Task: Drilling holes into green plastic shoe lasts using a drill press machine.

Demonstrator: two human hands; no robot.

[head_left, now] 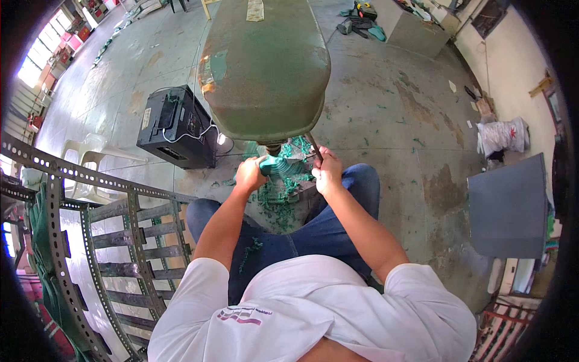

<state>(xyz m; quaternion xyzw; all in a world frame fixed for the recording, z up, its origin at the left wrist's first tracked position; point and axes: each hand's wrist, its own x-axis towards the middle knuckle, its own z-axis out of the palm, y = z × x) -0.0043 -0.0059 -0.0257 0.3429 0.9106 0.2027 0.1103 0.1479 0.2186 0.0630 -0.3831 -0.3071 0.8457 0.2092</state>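
Note:
A large green machine head, which looks like a drill press, stands in front of me. Under its front end a dark metal chuck points down at a rounded green workpiece with ridges. My left hand is closed on the left side of that workpiece. My right hand grips the lower end of a dark lever that slants down from the machine. Curly green shavings lie around and below the piece. The machine head hides part of the chuck and the work area.
To the left stand a black box-shaped device with a white cable and a pale plastic chair. A perforated metal rack is close on my left. At right are a grey panel and a white sack.

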